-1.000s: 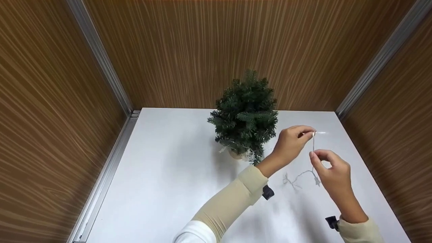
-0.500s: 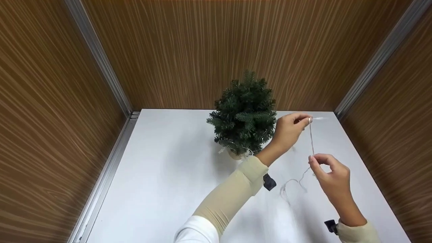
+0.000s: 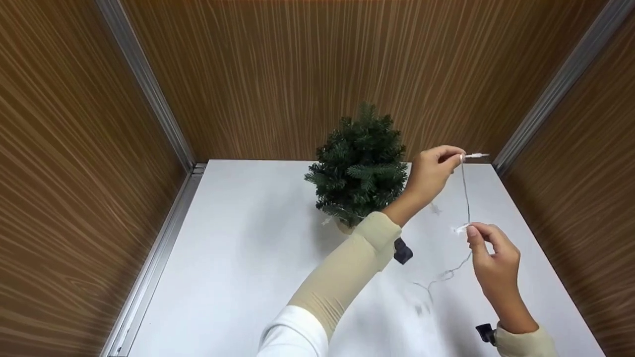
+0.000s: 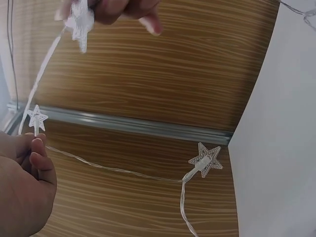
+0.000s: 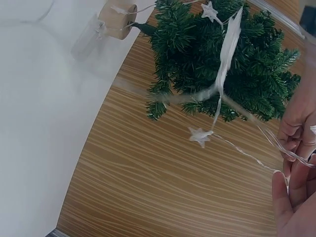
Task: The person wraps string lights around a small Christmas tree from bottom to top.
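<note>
A clear string of star lights (image 3: 466, 191) runs between both hands, over the right side of the table. My left hand (image 3: 430, 173), the higher one, pinches it beside a light that points right. Lower down, my right hand (image 3: 497, 260) pinches the same string between thumb and fingertips, close to another star (image 4: 37, 118). Below that hand hangs the string's loose lower part (image 3: 449, 272). A further star (image 4: 206, 160) dangles from it in the left wrist view. The small artificial Christmas tree (image 3: 359, 166) stands left of both hands, partly behind the left arm.
The tree's round wooden base (image 5: 117, 19) stands on the white table (image 3: 238, 277). Near its foot sits one clear star (image 3: 326, 220), and another star (image 5: 209, 11) lies against its branches. Wood-grain panels (image 3: 258, 79) enclose the table at the back and both sides.
My left hand has risen, stretching the string between the hands. My right hand has shifted slightly right, and a star now shows at its fingertips. The lower string has swung about.
</note>
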Demonstrator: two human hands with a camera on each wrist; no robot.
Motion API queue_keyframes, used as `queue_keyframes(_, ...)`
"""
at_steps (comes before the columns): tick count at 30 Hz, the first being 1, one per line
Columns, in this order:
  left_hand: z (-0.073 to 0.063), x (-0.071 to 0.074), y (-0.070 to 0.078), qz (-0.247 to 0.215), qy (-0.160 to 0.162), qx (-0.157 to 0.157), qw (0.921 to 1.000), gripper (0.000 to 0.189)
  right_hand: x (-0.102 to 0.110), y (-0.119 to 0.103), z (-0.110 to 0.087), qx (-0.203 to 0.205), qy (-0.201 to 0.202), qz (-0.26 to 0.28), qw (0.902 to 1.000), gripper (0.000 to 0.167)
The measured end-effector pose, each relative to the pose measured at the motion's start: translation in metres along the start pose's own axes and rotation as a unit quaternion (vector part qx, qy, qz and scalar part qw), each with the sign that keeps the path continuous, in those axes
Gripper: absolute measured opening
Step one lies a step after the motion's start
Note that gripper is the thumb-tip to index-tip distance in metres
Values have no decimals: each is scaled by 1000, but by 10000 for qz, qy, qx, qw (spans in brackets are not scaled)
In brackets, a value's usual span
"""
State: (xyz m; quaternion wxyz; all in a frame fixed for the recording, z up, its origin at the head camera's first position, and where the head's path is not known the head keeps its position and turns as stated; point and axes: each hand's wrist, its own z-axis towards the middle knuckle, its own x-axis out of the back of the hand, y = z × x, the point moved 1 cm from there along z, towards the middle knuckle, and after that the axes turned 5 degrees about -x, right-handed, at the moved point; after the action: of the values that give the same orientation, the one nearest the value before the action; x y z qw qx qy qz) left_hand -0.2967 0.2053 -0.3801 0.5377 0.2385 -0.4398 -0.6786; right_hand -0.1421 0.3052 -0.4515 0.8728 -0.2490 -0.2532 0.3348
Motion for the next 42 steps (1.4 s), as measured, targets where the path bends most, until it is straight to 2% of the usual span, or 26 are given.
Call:
queue_keyframes(7, 16, 2, 4, 146, 34, 142, 9998, 13, -3, 11, 1, -283, 206, -103, 9993, 13)
queue_keyframes(14, 28, 4, 9, 285, 24, 187, 9994, 14, -6, 15, 3, -356, 316, -292, 9984, 11)
queue_keyframes(20, 38, 6, 9, 22, -66, 242, 9997, 14, -6, 19, 1, -497, 335, -223, 9980, 11)
queue_keyframes(30, 55, 12, 7, -22, -19, 431, 9991, 13, -3, 19, 1, -516, 349, -233, 9978, 11)
queue_keyframes(37, 70, 15, 10, 271, -18, 453, 9986, 13, -3, 21, -1, -602, 365, -202, 9973, 11)
queue_keyframes(42, 82, 23, 7, 372, 65, 593, 9975, 13, -10, 22, -2, -496, 244, -82, 9984, 14)
